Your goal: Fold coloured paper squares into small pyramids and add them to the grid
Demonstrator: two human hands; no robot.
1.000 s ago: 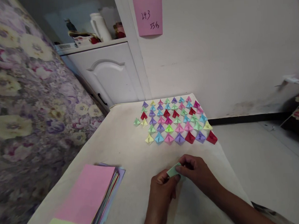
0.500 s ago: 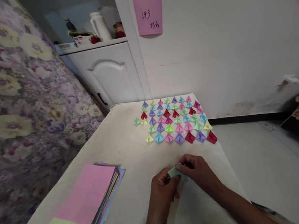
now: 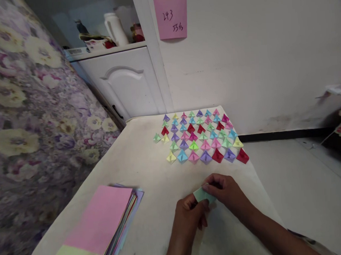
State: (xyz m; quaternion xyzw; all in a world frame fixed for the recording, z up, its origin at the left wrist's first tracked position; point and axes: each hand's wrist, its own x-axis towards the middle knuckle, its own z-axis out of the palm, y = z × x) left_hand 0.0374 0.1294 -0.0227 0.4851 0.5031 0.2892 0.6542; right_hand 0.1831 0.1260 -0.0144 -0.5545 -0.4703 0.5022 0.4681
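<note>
A small pale green folded paper (image 3: 202,194) is pinched between both my hands just above the white table (image 3: 150,171). My left hand (image 3: 190,214) grips its near left end with thumb and fingers closed. My right hand (image 3: 228,193) holds the far right end, fingers curled over it. Beyond the hands, several small folded paper pieces (image 3: 201,137) in purple, red, pink, green, blue and yellow lie in neat rows at the table's far end.
A stack of coloured paper sheets (image 3: 103,224), pink on top, lies at the table's near left. A flowered cloth (image 3: 28,120) fills the left side. A white cabinet (image 3: 124,84) and a wall with a pink note (image 3: 171,15) stand behind. Floor lies to the right.
My hands have shifted slightly while working the green paper; the piece has turned a little between the fingers. The view has drifted slightly. Nothing else moved.
</note>
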